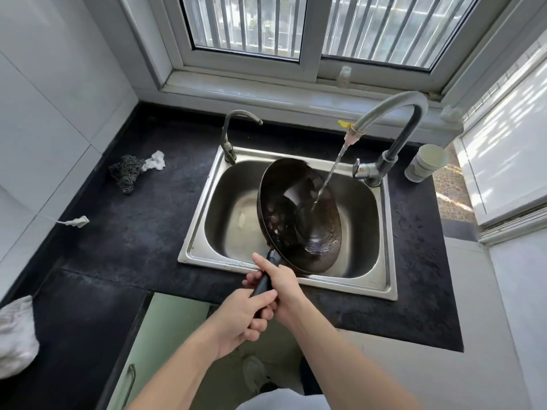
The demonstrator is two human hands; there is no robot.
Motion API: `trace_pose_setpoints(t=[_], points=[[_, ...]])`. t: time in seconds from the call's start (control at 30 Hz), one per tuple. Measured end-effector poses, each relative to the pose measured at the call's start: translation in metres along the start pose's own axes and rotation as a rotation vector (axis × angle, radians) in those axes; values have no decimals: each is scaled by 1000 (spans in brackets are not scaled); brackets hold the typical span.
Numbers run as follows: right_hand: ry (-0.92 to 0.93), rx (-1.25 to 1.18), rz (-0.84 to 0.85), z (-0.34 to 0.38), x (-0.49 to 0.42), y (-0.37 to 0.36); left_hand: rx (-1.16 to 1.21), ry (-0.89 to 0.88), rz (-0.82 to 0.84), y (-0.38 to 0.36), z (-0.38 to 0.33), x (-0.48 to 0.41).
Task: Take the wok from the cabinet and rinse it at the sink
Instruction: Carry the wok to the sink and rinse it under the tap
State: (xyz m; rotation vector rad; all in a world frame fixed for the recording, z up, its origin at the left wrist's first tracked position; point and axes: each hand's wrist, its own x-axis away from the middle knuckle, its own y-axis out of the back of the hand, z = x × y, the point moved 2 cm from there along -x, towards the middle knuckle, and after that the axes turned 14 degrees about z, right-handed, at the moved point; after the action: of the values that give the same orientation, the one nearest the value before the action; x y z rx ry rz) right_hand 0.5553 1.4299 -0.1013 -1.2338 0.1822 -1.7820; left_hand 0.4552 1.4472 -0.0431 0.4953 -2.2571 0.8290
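Left hand [242, 316], right hand [281, 287] clenched round wok [299, 214] handle, wok tilted over sink [381, 232].

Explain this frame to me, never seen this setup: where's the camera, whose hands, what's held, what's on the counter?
There is no robot: one wide-angle camera on a person's head looks down at their bare hands. Both the left hand and right hand grip the black handle of a dark wok, tilted over the steel sink. Water runs from the tall faucet into it. On the black counter lie a scrubber, crumpled cloth bits and a paper cup.
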Motion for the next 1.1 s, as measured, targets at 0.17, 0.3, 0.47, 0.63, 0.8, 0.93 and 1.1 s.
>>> trace_pose_setpoints(t=[0.17,0.3,0.47,0.63,0.8,0.93,1.1], points=[[-50,-142,6,-8,8,25,173,8,81,-13,29,-17],[-2,34,-77,-11,10,43,227,30,105,-26,44,-29],[-1,267,-65,-17,15,62,196,102,46,-27,62,-39],[7,343,-57,-12,20,74,235,30,-30,-45,74,-52],[3,302,-91,-11,20,78,253,-42,-88,-55,73,-57],[-85,188,-60,-15,25,77,222,-50,-125,-54,81,-60],[-111,125,-64,-17,26,74,237,-50,-146,-53,87,-62]])
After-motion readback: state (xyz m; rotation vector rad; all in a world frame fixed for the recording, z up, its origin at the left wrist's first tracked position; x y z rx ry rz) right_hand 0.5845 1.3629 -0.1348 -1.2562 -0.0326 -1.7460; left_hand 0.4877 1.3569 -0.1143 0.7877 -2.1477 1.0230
